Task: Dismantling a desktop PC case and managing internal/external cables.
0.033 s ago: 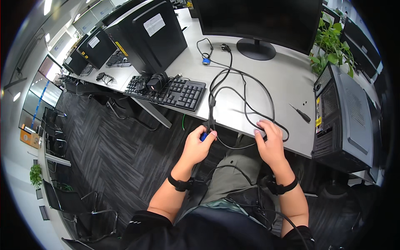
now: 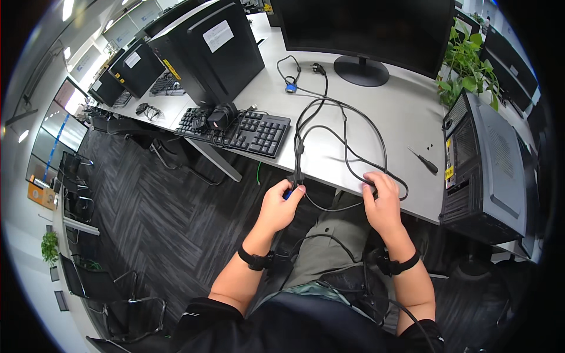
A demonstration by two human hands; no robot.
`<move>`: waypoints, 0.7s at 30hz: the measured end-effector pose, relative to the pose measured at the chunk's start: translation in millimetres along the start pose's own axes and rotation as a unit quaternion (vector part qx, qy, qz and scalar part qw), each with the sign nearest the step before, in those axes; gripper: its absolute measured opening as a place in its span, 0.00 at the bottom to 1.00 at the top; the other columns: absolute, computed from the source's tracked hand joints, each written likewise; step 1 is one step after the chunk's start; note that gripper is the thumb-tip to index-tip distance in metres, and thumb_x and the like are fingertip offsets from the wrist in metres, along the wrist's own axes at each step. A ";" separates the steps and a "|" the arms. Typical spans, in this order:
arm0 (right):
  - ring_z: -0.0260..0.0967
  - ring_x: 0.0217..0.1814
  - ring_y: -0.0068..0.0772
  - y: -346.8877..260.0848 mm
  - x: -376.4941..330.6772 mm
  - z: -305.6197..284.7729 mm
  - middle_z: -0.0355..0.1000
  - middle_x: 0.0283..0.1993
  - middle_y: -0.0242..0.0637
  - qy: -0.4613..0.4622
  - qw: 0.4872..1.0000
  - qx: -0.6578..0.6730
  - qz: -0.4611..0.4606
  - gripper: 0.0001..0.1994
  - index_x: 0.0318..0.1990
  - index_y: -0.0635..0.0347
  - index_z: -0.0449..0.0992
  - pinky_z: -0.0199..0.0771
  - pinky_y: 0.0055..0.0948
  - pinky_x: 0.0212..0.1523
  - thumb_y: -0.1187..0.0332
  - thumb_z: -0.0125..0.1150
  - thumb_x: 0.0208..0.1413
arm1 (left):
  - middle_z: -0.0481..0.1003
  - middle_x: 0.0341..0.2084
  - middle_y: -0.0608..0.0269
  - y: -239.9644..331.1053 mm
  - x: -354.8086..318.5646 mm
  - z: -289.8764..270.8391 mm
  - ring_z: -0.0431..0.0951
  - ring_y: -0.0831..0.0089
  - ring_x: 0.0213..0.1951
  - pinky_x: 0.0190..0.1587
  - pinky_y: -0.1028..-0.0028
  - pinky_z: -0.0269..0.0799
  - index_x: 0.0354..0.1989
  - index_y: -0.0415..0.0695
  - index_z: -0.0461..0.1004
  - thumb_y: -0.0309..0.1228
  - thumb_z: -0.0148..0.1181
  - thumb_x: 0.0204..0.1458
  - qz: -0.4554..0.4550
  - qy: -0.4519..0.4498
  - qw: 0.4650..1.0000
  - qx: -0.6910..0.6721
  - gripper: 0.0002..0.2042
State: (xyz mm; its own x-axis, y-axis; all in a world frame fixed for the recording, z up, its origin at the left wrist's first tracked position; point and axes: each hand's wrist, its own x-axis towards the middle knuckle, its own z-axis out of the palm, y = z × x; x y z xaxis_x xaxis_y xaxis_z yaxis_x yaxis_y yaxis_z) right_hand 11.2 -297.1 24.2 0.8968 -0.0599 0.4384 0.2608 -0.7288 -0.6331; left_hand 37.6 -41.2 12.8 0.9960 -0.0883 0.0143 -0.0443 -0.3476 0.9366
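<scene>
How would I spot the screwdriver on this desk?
Start at the black computer tower lying at the desk's right end. Just to its left, past the looped black cables, lies the small screwdriver. It is short, dark and straight, apart from everything else.

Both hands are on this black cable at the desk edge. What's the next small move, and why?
Probably draw the left hand, which grips the blue connector below the desk edge, toward you to take up slack. The black cable lies in crossed loops on the white desk, and the right hand pins one strand at the edge, so a gentle pull should show where it snags.
</scene>
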 end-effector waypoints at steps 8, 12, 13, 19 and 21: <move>0.74 0.34 0.38 5.4 -4.8 -4.9 0.74 0.36 0.43 0.037 0.990 0.128 0.056 0.05 0.37 0.67 0.76 0.73 0.29 0.35 0.77 0.62 0.53 | 0.79 0.36 0.56 -20.2 11.4 22.7 0.80 0.66 0.40 0.40 0.69 0.74 0.44 0.38 0.72 0.33 0.57 0.59 -0.173 -0.029 0.925 -0.336 0.11; 0.73 0.34 0.33 0.8 -7.7 -8.8 0.74 0.36 0.41 0.010 0.985 0.155 0.075 0.06 0.38 0.68 0.77 0.72 0.26 0.36 0.78 0.62 0.52 | 0.80 0.35 0.55 -12.0 25.2 10.0 0.81 0.55 0.44 0.47 0.59 0.75 0.43 0.40 0.74 0.36 0.56 0.59 -0.209 -0.189 0.809 -0.516 0.12; 0.73 0.34 0.33 -0.1 -7.8 -8.9 0.74 0.36 0.41 0.007 0.986 0.155 0.054 0.06 0.38 0.68 0.77 0.72 0.26 0.36 0.78 0.62 0.52 | 0.80 0.33 0.57 -8.0 28.3 7.5 0.81 0.55 0.42 0.47 0.59 0.75 0.42 0.40 0.75 0.37 0.56 0.59 -0.233 -0.225 0.789 -0.522 0.12; 0.74 0.41 0.39 -19.0 -16.2 14.3 0.75 0.40 0.41 -0.052 0.989 0.138 -0.007 0.10 0.43 0.65 0.78 0.70 0.31 0.44 0.80 0.57 0.53 | 0.75 0.24 0.70 19.5 27.0 28.1 0.78 0.73 0.28 0.35 0.69 0.72 0.35 0.48 0.76 0.48 0.69 0.48 -0.224 -0.152 0.930 -0.250 0.17; 0.72 0.44 0.37 -29.7 -24.1 23.3 0.75 0.41 0.36 -0.070 0.988 0.002 -0.135 0.12 0.45 0.60 0.79 0.64 0.35 0.49 0.78 0.59 0.52 | 0.76 0.25 0.70 23.2 22.8 37.1 0.77 0.75 0.28 0.33 0.70 0.71 0.34 0.47 0.75 0.46 0.70 0.48 -0.189 -0.142 0.944 -0.229 0.17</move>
State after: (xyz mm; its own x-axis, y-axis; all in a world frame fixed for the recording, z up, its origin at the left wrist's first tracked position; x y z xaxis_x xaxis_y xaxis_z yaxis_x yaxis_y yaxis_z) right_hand -9.9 -258.2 17.5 0.8347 0.2322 0.4993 0.4991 -0.7021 -0.5079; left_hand 56.3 -85.9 21.9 0.8700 -0.3086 -0.3845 0.4129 0.0300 0.9103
